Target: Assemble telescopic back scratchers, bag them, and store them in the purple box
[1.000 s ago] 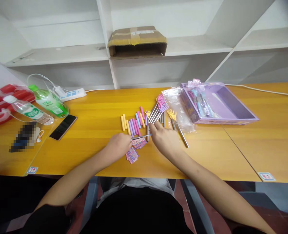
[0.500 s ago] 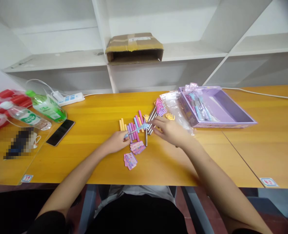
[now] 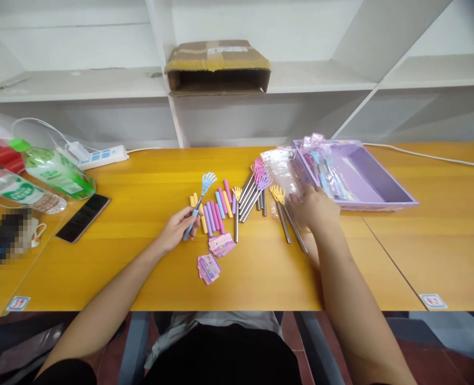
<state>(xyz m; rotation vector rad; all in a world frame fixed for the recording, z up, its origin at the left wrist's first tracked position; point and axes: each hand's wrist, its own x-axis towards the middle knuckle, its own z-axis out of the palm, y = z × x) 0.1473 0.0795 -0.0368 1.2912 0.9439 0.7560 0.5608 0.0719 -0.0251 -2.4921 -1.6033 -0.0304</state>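
My left hand (image 3: 178,228) is closed around the handle of a small blue back scratcher (image 3: 200,201), held above the yellow table with its claw head up. My right hand (image 3: 315,207) lies over the clear plastic bags (image 3: 281,167) beside the purple box (image 3: 381,184); its fingers curl on the plastic. Between my hands lie several coloured handle sleeves (image 3: 215,206), a fan of metal scratchers with pink and purple heads (image 3: 253,187), and two with yellow heads (image 3: 282,211). Small pink cards (image 3: 215,254) sit near the table's front.
At the left stand two water bottles (image 3: 52,171), red-capped bottles in plastic, a black phone (image 3: 82,217), a power strip (image 3: 96,155) and a mug. A cardboard box (image 3: 218,67) sits on the white shelf behind. A white cable (image 3: 429,154) runs along the right.
My left hand lifted the blue scratcher clear and moved left. My right hand let go of it and moved right onto the plastic bags by the purple box.
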